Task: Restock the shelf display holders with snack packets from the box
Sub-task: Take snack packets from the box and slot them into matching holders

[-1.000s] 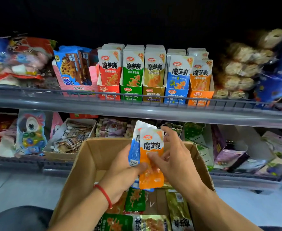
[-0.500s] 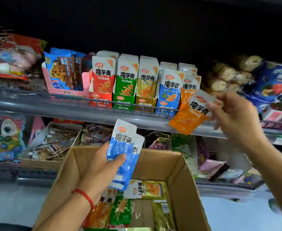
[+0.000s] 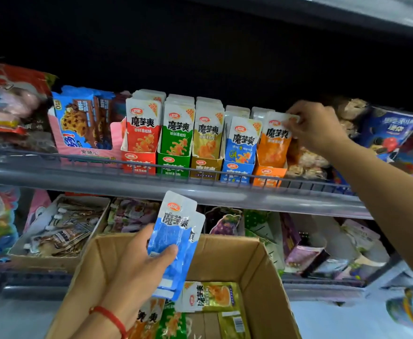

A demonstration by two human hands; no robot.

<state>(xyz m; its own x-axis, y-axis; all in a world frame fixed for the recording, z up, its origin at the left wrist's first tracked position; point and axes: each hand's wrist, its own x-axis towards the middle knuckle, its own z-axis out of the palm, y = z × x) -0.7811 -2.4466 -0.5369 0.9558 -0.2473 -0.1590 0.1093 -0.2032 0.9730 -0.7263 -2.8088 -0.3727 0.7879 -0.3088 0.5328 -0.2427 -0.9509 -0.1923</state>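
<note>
Five display holders stand in a row on the upper shelf: red [image 3: 139,163], green [image 3: 173,165], yellow [image 3: 205,166], blue [image 3: 236,171] and orange [image 3: 269,173]. My right hand [image 3: 315,127] pinches the top of an orange snack packet [image 3: 275,145] standing at the front of the orange holder. My left hand [image 3: 137,270] holds two blue packets [image 3: 176,241] upright over the open cardboard box [image 3: 261,272]. Several more packets [image 3: 210,296] lie in the box bottom.
A grey shelf rail [image 3: 200,192] runs across in front of the holders. Cookie packs [image 3: 83,121] sit left of them, blue biscuit bags [image 3: 391,130] to the right. The lower shelf holds a tray of pouches [image 3: 58,231] and assorted snack bags.
My right hand carried the orange packet from the left hand's stack up to the shelf and into the orange holder. My left hand stayed over the box with the blue packets.
</note>
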